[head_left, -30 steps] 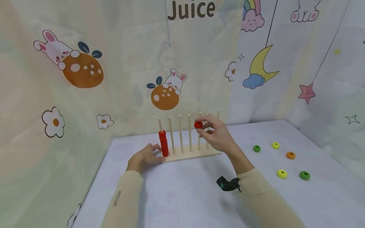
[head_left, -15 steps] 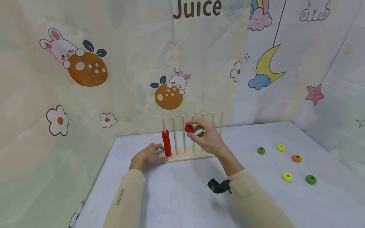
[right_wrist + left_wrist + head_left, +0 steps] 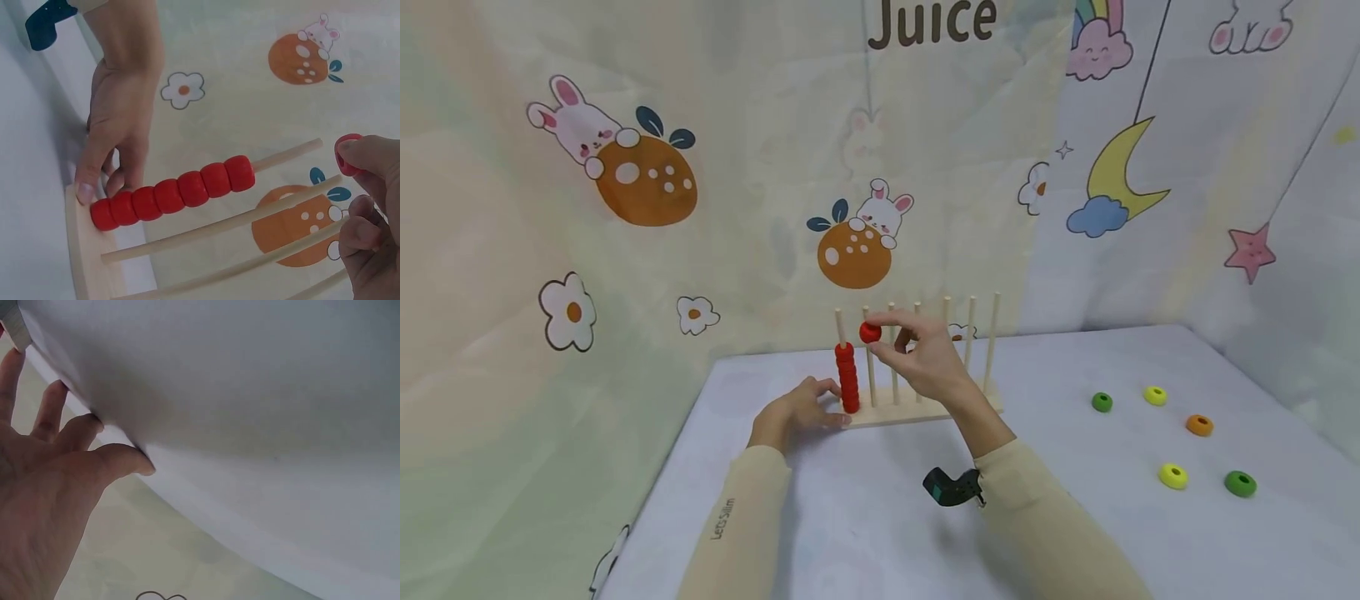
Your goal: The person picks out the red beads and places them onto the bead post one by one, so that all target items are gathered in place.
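Observation:
A wooden peg rack (image 3: 910,411) stands near the back of the table, with several upright pegs on a flat base. Its leftmost peg carries a stack of red beads (image 3: 847,379), with bare wood showing above. My left hand (image 3: 797,414) holds the rack's left end, thumb at the front and fingers behind. Between thumb and index finger, my right hand (image 3: 925,358) pinches another red bead (image 3: 347,155). This bead is up by the top of the second peg (image 3: 225,228), just right of the stacked one. The left wrist view shows the left hand's fingertips (image 3: 19,353) at the base's corner.
Loose beads lie on the right of the table: green beads (image 3: 1240,483), yellow beads (image 3: 1173,476) and an orange bead (image 3: 1199,426). A printed cloth (image 3: 760,208) hangs behind the table. A small black device (image 3: 952,487) is on the right wrist.
My right hand has carried the red bead leftward across the pegs, from the right half of the rack to near the second peg. The left hand keeps its hold. The view has turned slightly left.

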Tool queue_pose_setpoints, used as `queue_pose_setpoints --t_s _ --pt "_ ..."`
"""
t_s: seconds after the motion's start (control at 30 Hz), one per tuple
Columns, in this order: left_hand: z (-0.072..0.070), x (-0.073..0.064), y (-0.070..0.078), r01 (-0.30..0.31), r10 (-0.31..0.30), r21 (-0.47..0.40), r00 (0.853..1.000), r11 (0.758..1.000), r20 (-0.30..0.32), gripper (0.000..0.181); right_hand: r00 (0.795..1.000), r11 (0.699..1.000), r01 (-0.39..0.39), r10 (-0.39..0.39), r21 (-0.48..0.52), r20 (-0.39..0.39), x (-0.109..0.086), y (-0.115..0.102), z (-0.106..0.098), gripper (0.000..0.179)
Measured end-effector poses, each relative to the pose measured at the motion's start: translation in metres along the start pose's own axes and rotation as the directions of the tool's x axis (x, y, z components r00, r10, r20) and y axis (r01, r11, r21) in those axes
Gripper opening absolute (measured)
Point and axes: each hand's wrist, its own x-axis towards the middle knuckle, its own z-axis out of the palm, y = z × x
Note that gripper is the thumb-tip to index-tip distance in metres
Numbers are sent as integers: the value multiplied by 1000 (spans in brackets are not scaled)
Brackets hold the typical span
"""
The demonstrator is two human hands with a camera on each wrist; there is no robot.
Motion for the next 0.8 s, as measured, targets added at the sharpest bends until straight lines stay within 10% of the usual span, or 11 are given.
queue_pose_setpoints --t_s 0.8 --pt "2 -1 3 47 -46 14 999 999 -15 43 992 993 -78 87 92 -96 30 2 34 35"
